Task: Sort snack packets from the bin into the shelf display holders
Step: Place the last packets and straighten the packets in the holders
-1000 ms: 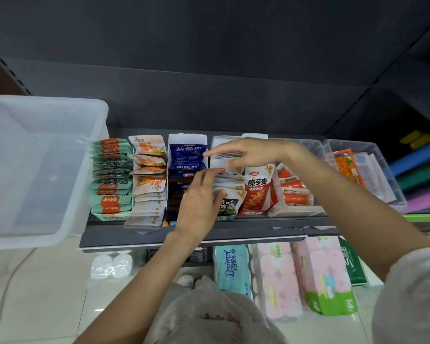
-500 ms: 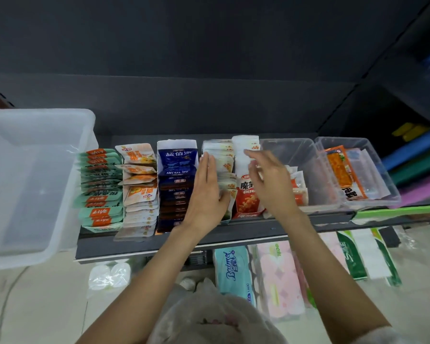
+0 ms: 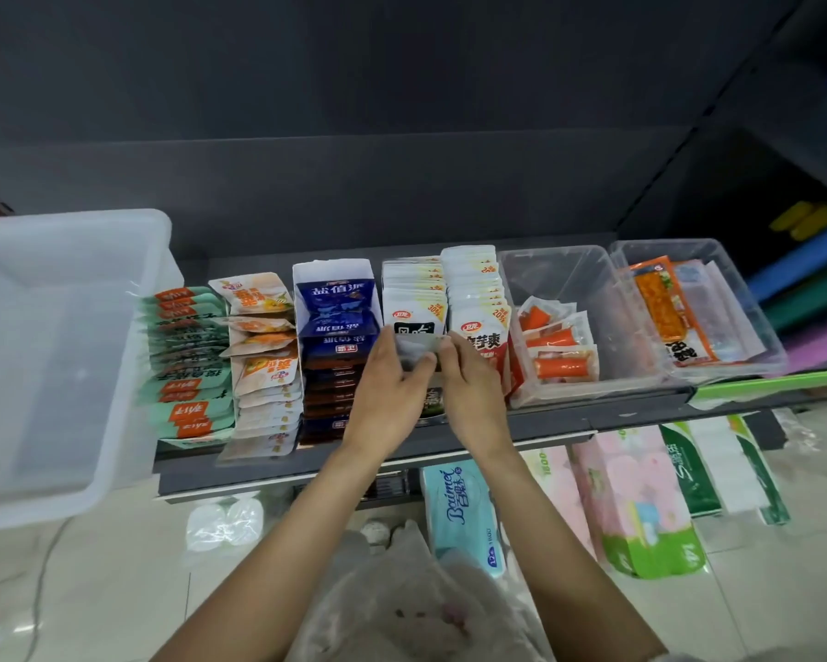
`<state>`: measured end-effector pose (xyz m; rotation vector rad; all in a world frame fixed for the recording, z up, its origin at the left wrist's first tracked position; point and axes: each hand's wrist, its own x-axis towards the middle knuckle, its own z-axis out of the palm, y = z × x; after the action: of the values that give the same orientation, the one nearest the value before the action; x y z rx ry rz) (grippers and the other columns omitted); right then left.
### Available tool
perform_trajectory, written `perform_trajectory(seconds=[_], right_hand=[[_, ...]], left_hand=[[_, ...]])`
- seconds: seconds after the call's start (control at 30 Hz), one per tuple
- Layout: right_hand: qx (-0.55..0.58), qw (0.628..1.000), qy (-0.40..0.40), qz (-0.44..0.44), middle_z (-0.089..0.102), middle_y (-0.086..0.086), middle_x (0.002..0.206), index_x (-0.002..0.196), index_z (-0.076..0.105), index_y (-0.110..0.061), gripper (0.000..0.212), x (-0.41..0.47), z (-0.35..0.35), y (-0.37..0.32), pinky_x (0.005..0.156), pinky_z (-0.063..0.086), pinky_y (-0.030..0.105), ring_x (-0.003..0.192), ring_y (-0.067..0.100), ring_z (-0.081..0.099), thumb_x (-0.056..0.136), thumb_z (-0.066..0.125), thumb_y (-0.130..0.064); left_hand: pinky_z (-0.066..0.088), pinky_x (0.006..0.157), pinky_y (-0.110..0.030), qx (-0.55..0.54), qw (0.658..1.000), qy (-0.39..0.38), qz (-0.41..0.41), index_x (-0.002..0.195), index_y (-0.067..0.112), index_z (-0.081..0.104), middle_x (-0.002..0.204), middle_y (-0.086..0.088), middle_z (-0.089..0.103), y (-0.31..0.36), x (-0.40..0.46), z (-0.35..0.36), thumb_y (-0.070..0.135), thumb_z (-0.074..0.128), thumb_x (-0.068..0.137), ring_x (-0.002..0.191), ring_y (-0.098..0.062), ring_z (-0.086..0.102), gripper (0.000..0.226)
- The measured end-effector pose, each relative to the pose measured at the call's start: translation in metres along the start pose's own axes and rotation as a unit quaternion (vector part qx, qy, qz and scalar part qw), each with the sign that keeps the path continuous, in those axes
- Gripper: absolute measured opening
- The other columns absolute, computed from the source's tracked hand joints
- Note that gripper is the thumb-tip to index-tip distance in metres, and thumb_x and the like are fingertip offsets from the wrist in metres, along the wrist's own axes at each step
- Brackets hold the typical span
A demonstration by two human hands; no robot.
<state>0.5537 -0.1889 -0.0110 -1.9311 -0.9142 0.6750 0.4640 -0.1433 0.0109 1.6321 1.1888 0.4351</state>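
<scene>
The translucent white bin [image 3: 82,222] sits at the left end of the shelf and no packets show inside it. Snack packets stand in rows on the shelf: green [image 3: 187,370], orange-white [image 3: 263,327], blue [image 3: 335,303], white with a black label [image 3: 413,298], and white-red [image 3: 478,298]. My left hand [image 3: 387,389] and my right hand [image 3: 471,389] meet over the front of the white-black row. Together they pinch a blurred white-grey packet [image 3: 416,348] by its two sides. The hands hide the front packets of that row.
Right of the rows stand two clear plastic holders: one [image 3: 559,269] with orange stick packets, one [image 3: 736,298] with flat orange packets. The dark shelf edge [image 3: 616,418] runs in front. Tissue and toilet-paper packs [image 3: 636,499] lie on the floor below.
My right hand has moved left from the white-red row to the white-black row. Both hands now pinch one packet between them; before, the left hand lay flat against the row.
</scene>
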Motion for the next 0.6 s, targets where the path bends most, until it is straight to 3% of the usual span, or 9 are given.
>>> perform_trajectory(seconds=[0.07, 0.13, 0.2, 0.27, 0.37, 0.43, 0.5, 0.6], right_hand=[[-0.029, 0.999, 0.025, -0.029, 0.065, 0.001, 0.115, 0.119, 0.06, -0.013, 0.035, -0.004, 0.0, -0.001, 0.093, 0.046, 0.031, 0.104, 0.014, 0.059, 0.099, 0.036, -0.029], [-0.046, 0.997, 0.041, -0.05, 0.065, -0.002, 0.114, 0.125, 0.059, -0.012, 0.031, -0.004, -0.004, -0.002, 0.087, 0.043, 0.017, 0.099, 0.01, 0.059, 0.098, 0.045, -0.018], [-0.047, 0.997, 0.027, -0.045, 0.067, -0.003, 0.109, 0.124, 0.06, -0.014, 0.03, 0.001, -0.014, -0.007, 0.078, 0.042, 0.01, 0.088, 0.006, 0.059, 0.096, 0.049, -0.015], [-0.055, 0.997, -0.032, -0.032, 0.066, -0.004, 0.112, 0.119, 0.063, -0.016, 0.028, 0.013, -0.027, -0.01, 0.078, 0.041, 0.006, 0.091, 0.008, 0.06, 0.096, 0.048, -0.016], [-0.04, 0.989, -0.142, -0.01, 0.066, -0.005, 0.114, 0.112, 0.067, -0.017, 0.028, 0.039, -0.048, -0.012, 0.1, 0.042, 0.025, 0.106, 0.008, 0.058, 0.098, 0.044, -0.014], [-0.068, 0.974, -0.212, -0.031, 0.067, -0.001, 0.114, 0.113, 0.067, -0.014, 0.024, 0.051, -0.058, -0.012, 0.099, 0.046, 0.029, 0.107, 0.011, 0.06, 0.095, 0.051, -0.01], [-0.155, 0.95, -0.259, -0.084, 0.068, 0.003, 0.111, 0.111, 0.068, -0.011, 0.023, 0.058, -0.06, -0.013, 0.092, 0.048, 0.019, 0.101, 0.009, 0.062, 0.09, 0.06, -0.005], [-0.224, 0.933, -0.24, -0.147, 0.07, 0.0, 0.098, 0.097, 0.071, -0.012, 0.012, 0.061, -0.054, -0.017, 0.088, 0.052, 0.029, 0.091, 0.009, 0.064, 0.088, 0.063, -0.011]], left_hand=[[0.035, 0.089, -0.007, 0.038, 0.999, -0.001, 0.006, 0.136, 0.013, 0.039, 0.127, 0.005, 0.048, 0.001, -0.003, -0.003, 0.022, 0.05, 0.095, 0.108, 0.002, 0.048, 0.043], [0.037, 0.1, -0.021, 0.074, 0.997, 0.022, 0.025, 0.142, 0.013, 0.037, 0.137, -0.002, 0.047, -0.002, -0.005, -0.009, 0.024, 0.051, 0.096, 0.122, -0.012, 0.047, 0.049], [0.044, 0.097, -0.029, 0.102, 0.993, 0.033, 0.054, 0.136, 0.016, 0.046, 0.129, -0.003, 0.055, -0.005, -0.003, -0.015, 0.027, 0.054, 0.094, 0.116, -0.016, 0.054, 0.044], [0.05, 0.087, -0.029, 0.115, 0.989, 0.035, 0.081, 0.126, 0.019, 0.054, 0.116, -0.001, 0.061, -0.005, -0.001, -0.017, 0.026, 0.056, 0.093, 0.103, -0.013, 0.06, 0.034], [0.049, 0.073, -0.014, 0.111, 0.988, 0.044, 0.099, 0.11, 0.021, 0.06, 0.105, 0.004, 0.063, -0.005, -0.003, -0.018, 0.023, 0.058, 0.092, 0.086, 0.0, 0.058, 0.018], [0.044, 0.068, -0.004, 0.104, 0.989, 0.04, 0.095, 0.109, 0.02, 0.06, 0.104, 0.006, 0.062, -0.006, -0.004, -0.018, 0.023, 0.058, 0.092, 0.082, 0.004, 0.055, 0.017], [0.041, 0.067, -0.001, 0.099, 0.99, 0.037, 0.096, 0.11, 0.019, 0.059, 0.104, 0.005, 0.061, -0.007, -0.004, -0.017, 0.023, 0.057, 0.092, 0.083, 0.003, 0.054, 0.018], [0.037, 0.067, 0.002, 0.097, 0.988, 0.043, 0.108, 0.114, 0.018, 0.057, 0.111, 0.004, 0.058, -0.006, -0.006, -0.016, 0.022, 0.057, 0.092, 0.086, 0.004, 0.053, 0.022]])
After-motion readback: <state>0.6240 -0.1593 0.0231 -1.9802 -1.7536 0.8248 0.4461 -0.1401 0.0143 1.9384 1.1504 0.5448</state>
